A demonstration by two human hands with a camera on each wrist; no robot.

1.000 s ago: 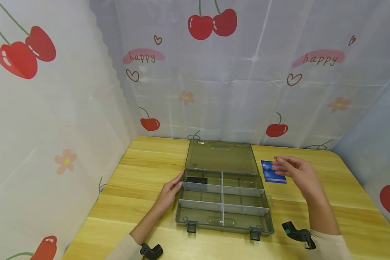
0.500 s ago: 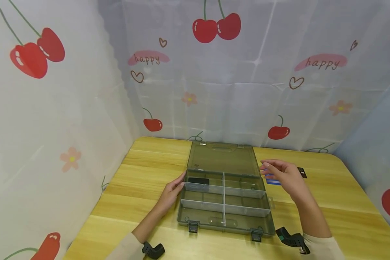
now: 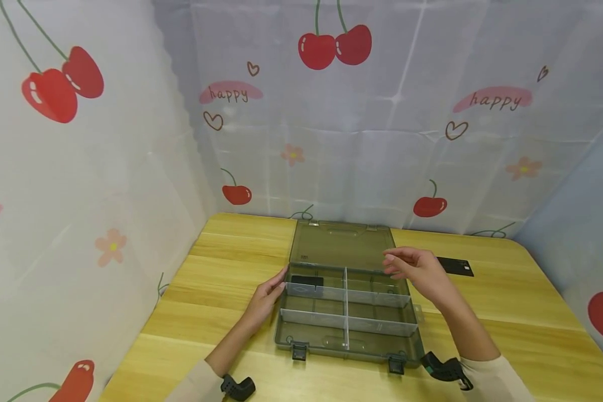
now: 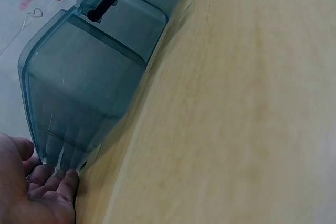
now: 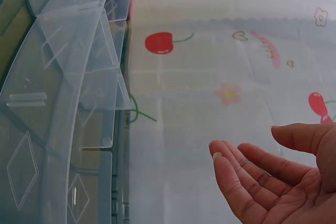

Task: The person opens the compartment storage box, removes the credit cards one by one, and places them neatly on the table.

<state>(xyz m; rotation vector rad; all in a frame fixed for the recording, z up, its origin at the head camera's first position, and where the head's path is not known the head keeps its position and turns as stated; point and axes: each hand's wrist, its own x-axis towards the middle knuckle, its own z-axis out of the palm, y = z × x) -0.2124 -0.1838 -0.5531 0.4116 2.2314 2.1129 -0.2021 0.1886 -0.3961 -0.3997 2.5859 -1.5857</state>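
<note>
A grey-green see-through organizer box (image 3: 309, 334) lies with its lid (image 3: 341, 245) folded back, and clear dividers split it into several compartments. My left hand (image 3: 260, 300) rests its fingers against the box's left side near the back corner; in the left wrist view the fingertips touch the box's end. Above the back right compartment, by the lid's hinge line, hovers my right hand (image 3: 416, 272). Its thumb stands apart from the loosely bent fingers (image 5: 252, 174) in the right wrist view, with nothing between them. A flat black piece (image 3: 306, 280) lies in the back left compartment.
On the wooden table (image 3: 236, 245), a black card (image 3: 456, 267) lies right of the box, partly behind the right hand. Two latches (image 3: 298, 352) hang open at the box's front edge. A cherry-print cloth (image 3: 352, 151) walls the table behind and at the sides.
My right hand has moved left from over the blue card to the box's back right. The blue card has dropped out of sight, and the black card now shows. The left hand stays put.
</note>
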